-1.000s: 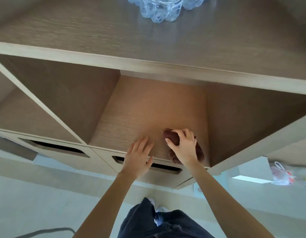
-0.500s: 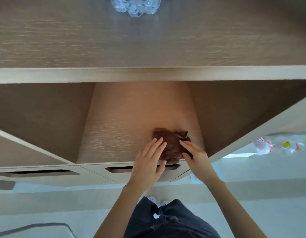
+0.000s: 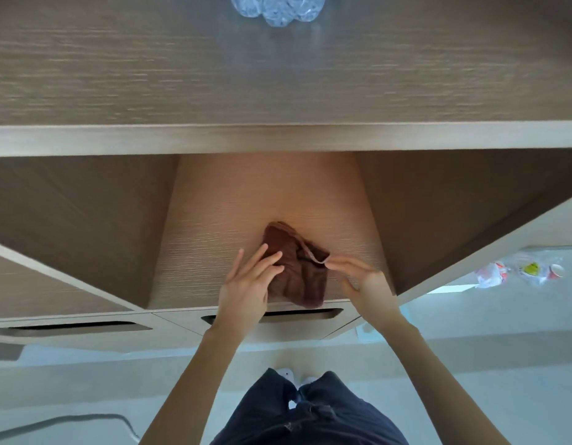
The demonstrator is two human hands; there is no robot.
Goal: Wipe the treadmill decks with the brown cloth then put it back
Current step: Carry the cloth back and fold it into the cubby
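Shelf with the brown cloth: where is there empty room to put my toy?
Bare shelf floor lies between the left wall and the left hand, and behind the brown cloth toward the back. The front right is crowded: the right hand pinches the cloth's edge close to the right wall.

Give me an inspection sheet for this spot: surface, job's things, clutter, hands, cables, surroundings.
Surface: wooden cubby shelf, below the cabinet top.
Job's things: brown cloth crumpled near the shelf's front edge; no treadmill seen.
Clutter: clear plastic bottles on the cabinet top.
Hands: left hand rests straight-fingered on the cloth; right hand pinches its hem.
Cables: one grey cable on the floor, lower left.
Surroundings: plastic bags on the pale floor, right.
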